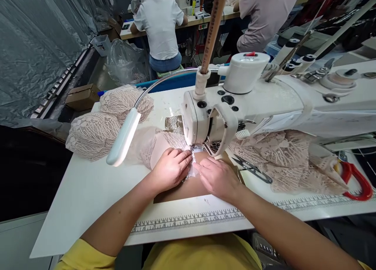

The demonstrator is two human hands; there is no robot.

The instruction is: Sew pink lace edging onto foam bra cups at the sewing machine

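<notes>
A sewing machine's head (195,119) stands over a piece of beige lace fabric (160,144), with bright light around the needle area. Close to the presser foot (192,148), my left hand (173,168) presses on the fabric with its fingers together and bent. My right hand (217,178) sits just right of it, fingers curled and thumb and forefinger pinching the fabric's pale edge. Both hands rest over a brown sheet (176,195) on the white table. The fingertips partly hide the fabric between them.
Two lace bundles (94,135) lie left behind a lamp (125,137). To the right are thread snips (252,169), more lace (282,156) and red-handled scissors (362,184). A printed ruler (194,222) runs along the table's front. Two people sit at the back.
</notes>
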